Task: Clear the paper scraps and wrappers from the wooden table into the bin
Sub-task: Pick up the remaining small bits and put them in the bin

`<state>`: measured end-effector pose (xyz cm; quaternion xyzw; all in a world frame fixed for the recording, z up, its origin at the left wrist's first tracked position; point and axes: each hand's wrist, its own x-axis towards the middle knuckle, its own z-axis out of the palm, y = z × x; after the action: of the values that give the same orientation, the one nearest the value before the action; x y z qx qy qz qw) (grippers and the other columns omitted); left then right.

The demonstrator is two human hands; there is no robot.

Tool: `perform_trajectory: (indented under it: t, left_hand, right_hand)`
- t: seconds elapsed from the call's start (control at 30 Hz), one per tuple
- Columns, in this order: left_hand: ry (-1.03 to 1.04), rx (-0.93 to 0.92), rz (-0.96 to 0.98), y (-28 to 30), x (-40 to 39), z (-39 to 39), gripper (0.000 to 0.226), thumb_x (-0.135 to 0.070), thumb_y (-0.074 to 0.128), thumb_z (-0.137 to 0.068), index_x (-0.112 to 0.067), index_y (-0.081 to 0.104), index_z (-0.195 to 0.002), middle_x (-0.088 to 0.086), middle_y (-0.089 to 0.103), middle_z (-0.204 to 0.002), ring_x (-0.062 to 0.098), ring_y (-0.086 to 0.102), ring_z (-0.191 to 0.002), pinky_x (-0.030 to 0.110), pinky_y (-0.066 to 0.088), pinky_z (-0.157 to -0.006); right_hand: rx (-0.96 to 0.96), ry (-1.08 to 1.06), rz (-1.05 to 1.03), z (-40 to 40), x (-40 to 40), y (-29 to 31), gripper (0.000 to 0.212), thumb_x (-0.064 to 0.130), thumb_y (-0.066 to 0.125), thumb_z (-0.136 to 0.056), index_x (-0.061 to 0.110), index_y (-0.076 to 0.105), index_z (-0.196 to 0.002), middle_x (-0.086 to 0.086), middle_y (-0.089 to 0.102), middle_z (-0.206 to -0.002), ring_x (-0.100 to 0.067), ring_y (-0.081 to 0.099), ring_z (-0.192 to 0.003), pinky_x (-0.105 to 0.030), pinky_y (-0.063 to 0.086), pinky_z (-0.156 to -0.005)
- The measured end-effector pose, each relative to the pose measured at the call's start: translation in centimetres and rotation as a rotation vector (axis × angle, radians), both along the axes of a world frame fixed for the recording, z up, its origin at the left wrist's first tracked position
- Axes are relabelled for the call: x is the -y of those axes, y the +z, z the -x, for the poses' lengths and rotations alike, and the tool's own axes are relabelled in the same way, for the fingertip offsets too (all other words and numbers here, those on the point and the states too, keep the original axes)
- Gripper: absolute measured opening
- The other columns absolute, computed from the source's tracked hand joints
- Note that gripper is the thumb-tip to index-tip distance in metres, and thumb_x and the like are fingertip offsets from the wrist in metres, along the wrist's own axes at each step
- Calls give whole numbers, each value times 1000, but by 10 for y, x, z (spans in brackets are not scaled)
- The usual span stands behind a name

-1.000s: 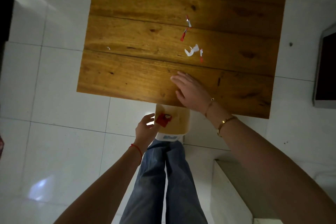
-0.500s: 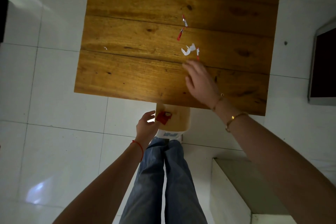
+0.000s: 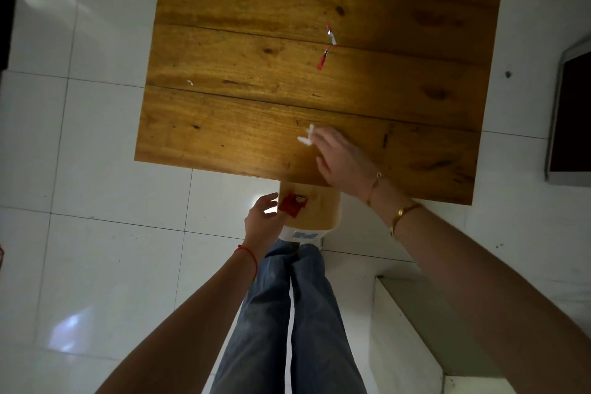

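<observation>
Step in hand: I judge I am sweeping a white paper scrap (image 3: 306,136) toward the near edge of the desk (image 3: 243,125), above the bin (image 3: 315,211).
Right hand (image 3: 343,159): fingers loosely spread and flat over the wood in the middle of the frame, fingertips touching the white scrap; it pushes, it does not pinch.
Left hand (image 3: 262,217): lower centre, just below the desk edge, fingers on the bin's rim beside a red wrapper (image 3: 291,204); whether it grips the rim or only steadies it I cannot tell.
Bin: tan and open-topped, tucked partly under the near edge of the desk; the red wrapper sits at its left rim.
Left to clear: a red strip (image 3: 323,58) and a red-and-white strip (image 3: 332,36) in the upper centre of the frame, and a tiny white fleck (image 3: 190,82) toward the left side of the desk.
Next move: I reckon the scrap must be drawn over the edge with the bin mouth directly under it; light paper may flutter aside, so the sweep should be slow.
</observation>
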<state>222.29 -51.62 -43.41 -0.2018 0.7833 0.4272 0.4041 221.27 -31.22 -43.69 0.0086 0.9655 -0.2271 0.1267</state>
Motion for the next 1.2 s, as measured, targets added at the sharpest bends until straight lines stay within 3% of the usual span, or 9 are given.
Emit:
perform_trajectory:
  t: [0.13, 0.23, 0.4, 0.57, 0.87, 1.03, 1.2]
  left_hand:
    - [11, 10, -2, 1, 2, 1, 49, -27, 71, -78, -15, 57, -124, 4, 65, -120, 18, 63, -94, 33, 54, -87]
    - [0, 9, 6, 0, 3, 1, 51, -30, 72, -79, -15, 56, -125, 4, 64, -120, 16, 62, -93, 32, 52, -87]
    - [-26, 8, 17, -2, 6, 5, 50, -33, 70, -81, -16, 55, -125, 4, 64, -123, 20, 63, -100, 36, 52, -90]
    - [-26, 0, -1, -9, 7, 8, 47, -32, 69, -81, -16, 56, -124, 4, 65, -120, 16, 62, -94, 31, 52, -84]
    - [-19, 12, 25, -20, 7, 15, 47, -40, 70, -78, -21, 58, -120, 1, 67, -115, 19, 66, -97, 37, 55, -88]
    - [-20, 30, 15, -18, 8, 16, 46, -40, 70, -78, -23, 58, -119, 1, 67, -115, 18, 66, -97, 31, 54, -83]
    - [-40, 23, 39, -13, 10, 19, 48, -39, 70, -79, -21, 58, -121, 1, 67, -116, 18, 65, -96, 31, 51, -85]
  right_hand:
    - [14, 192, 57, -47, 35, 3, 43, 10, 49, -95, 5, 47, -137, -11, 53, -136, -23, 48, -128, -37, 45, -106]
    - [64, 256, 117, -65, 44, 1, 37, 16, 49, -95, 8, 54, -131, -9, 55, -135, -23, 48, -127, -39, 41, -108]
    - [-7, -70, 94, -28, 20, -2, 41, 13, 41, -97, 11, 47, -138, -7, 46, -145, -23, 36, -138, -42, 36, -113]
    - [6, -252, -22, 48, -35, -5, 52, 20, 40, -98, 12, 29, -149, -9, 24, -158, -27, 18, -147, -45, 19, -121]
    - [126, -224, -73, 140, -83, -10, 65, 25, 39, -99, 13, 5, -154, -9, 1, -163, -26, 0, -150, -43, 5, -122]
    - [157, -155, -60, 140, -74, -14, 59, 27, 39, -100, 10, 17, -152, -8, 9, -162, -26, 6, -149, -41, 10, -122]
    - [80, -18, -26, 90, -42, -7, 53, 27, 40, -100, 11, 28, -149, -8, 23, -159, -24, 15, -148, -41, 15, -122]
